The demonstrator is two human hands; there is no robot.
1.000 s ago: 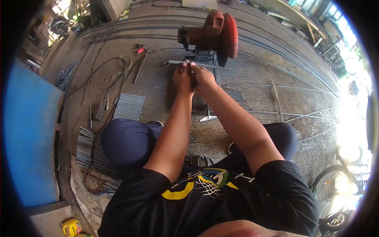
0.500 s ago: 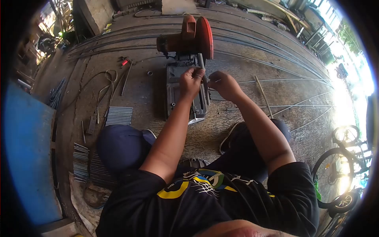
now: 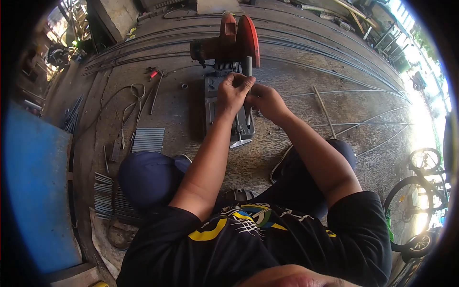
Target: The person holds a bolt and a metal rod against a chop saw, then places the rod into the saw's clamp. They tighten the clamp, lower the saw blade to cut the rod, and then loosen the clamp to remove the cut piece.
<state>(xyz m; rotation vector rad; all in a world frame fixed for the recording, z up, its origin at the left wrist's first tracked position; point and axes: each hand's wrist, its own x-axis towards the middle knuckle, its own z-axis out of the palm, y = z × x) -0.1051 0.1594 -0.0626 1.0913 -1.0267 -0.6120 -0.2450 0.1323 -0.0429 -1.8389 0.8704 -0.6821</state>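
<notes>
A short grey metal tube stands out above my hands, over the base of a chop saw with a red guard. My left hand is closed round the tube, thumb and fingers pressed together. Against its right side, my right hand has its fingers curled in at the tube; its fingertips are partly hidden. Below both hands lies the grey saw base, with a clamp handle at its near end.
Cut rods lie in a row left of the saw, and more rods by my left knee. Long rods cross the floor behind. A wooden stick lies right, a bicycle farther right, a blue panel left.
Both hands have drawn closer together round the tube, which now looks more upright. The whole view has shifted slightly.
</notes>
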